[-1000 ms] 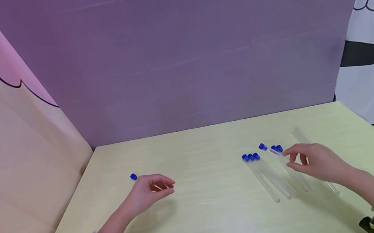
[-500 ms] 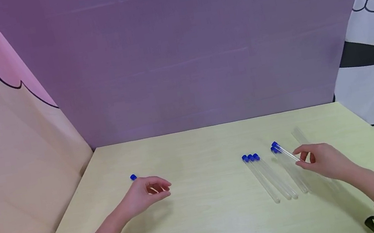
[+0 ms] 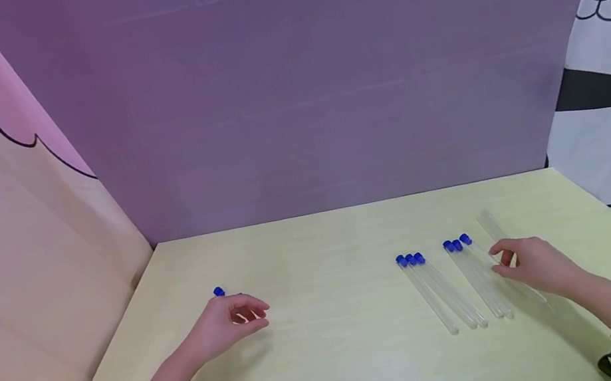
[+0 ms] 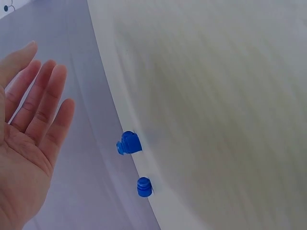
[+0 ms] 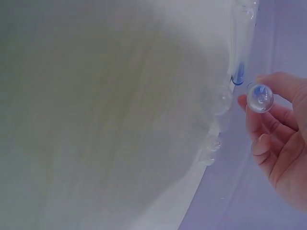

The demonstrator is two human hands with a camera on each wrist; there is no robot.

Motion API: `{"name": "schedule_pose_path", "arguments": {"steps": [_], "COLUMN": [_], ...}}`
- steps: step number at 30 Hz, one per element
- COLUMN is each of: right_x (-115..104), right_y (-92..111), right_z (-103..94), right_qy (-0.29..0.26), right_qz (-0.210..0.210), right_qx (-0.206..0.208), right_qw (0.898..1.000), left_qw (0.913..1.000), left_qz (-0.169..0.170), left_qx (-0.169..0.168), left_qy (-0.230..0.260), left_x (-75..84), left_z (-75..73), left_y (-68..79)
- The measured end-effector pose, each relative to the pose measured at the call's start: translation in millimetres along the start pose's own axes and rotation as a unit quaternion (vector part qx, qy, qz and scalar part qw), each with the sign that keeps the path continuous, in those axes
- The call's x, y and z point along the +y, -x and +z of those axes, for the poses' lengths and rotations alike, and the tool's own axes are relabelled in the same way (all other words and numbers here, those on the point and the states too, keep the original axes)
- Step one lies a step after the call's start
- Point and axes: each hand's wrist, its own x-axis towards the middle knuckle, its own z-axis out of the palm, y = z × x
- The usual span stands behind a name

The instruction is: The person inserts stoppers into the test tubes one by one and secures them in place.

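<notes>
My right hand (image 3: pixel 535 260) pinches a clear test tube (image 5: pixel 260 98) between thumb and fingers; its rounded end faces the right wrist camera. The blue cap (image 3: pixel 465 238) of this tube lies just right of two capped test tubes (image 3: pixel 481 282) on the table. Further left, a group of three capped test tubes (image 3: pixel 440 292) lies side by side. My left hand (image 3: pixel 225 325) hovers over the left side with relaxed fingers and holds nothing. Beyond it sits a loose blue cap (image 3: pixel 218 291); the left wrist view shows two blue caps (image 4: pixel 129 143) near that hand.
An uncapped clear tube (image 3: pixel 491 225) lies at the right, partly behind my right hand. The pale wooden table (image 3: pixel 332 348) ends at a purple backdrop (image 3: pixel 288 85). Printed cloth walls (image 3: pixel 38 262) flank it.
My right hand has moved right with the held test tube, whose cap went from above the row to just right of the two capped tubes. My left hand has drifted slightly left and nearer.
</notes>
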Motion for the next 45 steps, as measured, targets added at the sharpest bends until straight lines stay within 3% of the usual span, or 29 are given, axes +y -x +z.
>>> {"name": "schedule_pose_path", "arguments": {"steps": [8,13,28,45], "right_x": [2,2,0,-11], "right_y": [-5,-8,-12,-5], "right_z": [1.8,3.7,6.2,-3.3], "right_qy": [-0.001,-0.003,-0.002,0.03], "right_qz": [-0.001,0.012,0.012,0.003], "right_qx": [-0.026,-0.045,-0.06,-0.004], "right_qw": [1.0,0.999,0.998,1.0], "left_qw": [1.0,0.9998,0.9992,0.9968], "left_qz": [0.006,-0.014,-0.026,-0.046], "left_qx": [0.007,0.01,0.03,0.049], "left_qy": [-0.003,-0.002,-0.004,-0.043], "left_x": [-0.9,-3.0,-8.8,-21.2], "left_z": [-3.3,-6.6,-16.3,-29.7], "left_y": [5.5,10.7,21.8,24.5]}}
